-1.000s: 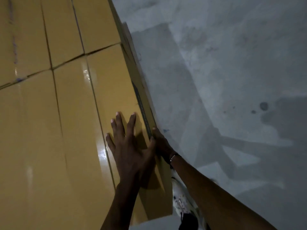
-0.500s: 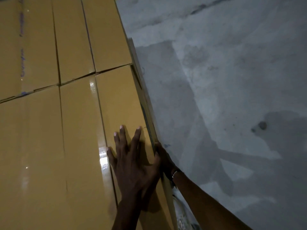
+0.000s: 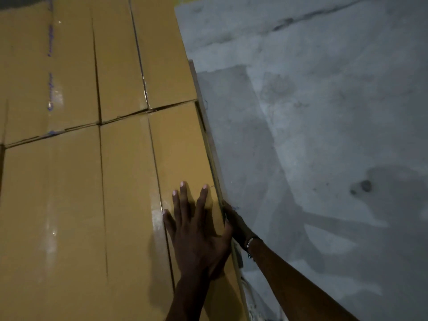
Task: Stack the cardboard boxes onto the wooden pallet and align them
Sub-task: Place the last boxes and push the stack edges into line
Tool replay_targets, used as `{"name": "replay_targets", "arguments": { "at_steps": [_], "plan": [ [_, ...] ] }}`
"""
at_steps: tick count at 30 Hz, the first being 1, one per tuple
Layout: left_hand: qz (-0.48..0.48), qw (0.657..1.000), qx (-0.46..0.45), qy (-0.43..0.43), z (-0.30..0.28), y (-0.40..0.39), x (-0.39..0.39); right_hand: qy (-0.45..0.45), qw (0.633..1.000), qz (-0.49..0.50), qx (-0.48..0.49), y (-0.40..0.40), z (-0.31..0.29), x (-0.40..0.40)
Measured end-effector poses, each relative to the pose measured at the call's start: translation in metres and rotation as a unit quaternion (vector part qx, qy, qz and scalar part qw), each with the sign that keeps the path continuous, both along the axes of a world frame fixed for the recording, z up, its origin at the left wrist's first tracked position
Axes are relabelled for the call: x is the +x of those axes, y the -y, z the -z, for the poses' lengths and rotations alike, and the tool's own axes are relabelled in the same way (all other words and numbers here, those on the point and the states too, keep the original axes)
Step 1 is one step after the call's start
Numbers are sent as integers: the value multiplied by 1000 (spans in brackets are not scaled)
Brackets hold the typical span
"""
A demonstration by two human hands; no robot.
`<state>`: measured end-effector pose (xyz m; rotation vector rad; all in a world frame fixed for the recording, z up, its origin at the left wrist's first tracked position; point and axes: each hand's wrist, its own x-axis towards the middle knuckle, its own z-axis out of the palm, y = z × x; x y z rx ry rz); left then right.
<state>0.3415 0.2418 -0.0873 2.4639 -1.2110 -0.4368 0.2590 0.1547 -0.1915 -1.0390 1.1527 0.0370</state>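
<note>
Head view: top layer of glossy tan cardboard boxes [image 3: 76,205] packed edge to edge, seams tight. Left hand [image 3: 196,237] flat and spread wide on lid of near-right tan box [image 3: 180,154], fingers straight, holding nothing, just pressing down. Right hand [image 3: 234,224] pressed against outer side face of same box at its top edge; fingers mostly hidden behind the edge, so cannot tell whether straight or curled. Beaded bracelet [image 3: 250,243] on right wrist. Versus a second ago: hands in same pose on same box, but side face of box far less exposed, now only a thin sliver beside grey concrete floor [image 3: 324,112]. Hard to split real box travel from head motion, since whole view has shifted too. Judgement: box pushed inward, close to flush with neighbour row beyond it; far seam [image 3: 171,106] closed apart from a slight kink. Stacking of this layer apparently done, alignment step near its end. Wooden pallet not visible, presumably under the stack. Next probably a final nudge or a check along the right edge. Risk: over-pushing and opening a seam on the far side.
</note>
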Motion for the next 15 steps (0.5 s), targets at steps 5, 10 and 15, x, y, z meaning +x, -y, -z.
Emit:
{"name": "replay_targets", "arguments": {
  "at_steps": [5,10,15],
  "plan": [
    [2,1000,3,-19,1,3,10,-38,996,82,15,38,-25,17],
    [-8,999,-31,-13,-18,26,31,-3,995,93,-22,92,-50,43],
    [-56,996,-66,17,-40,101,73,49,993,66,-84,144,-95,75]
  ]
}}
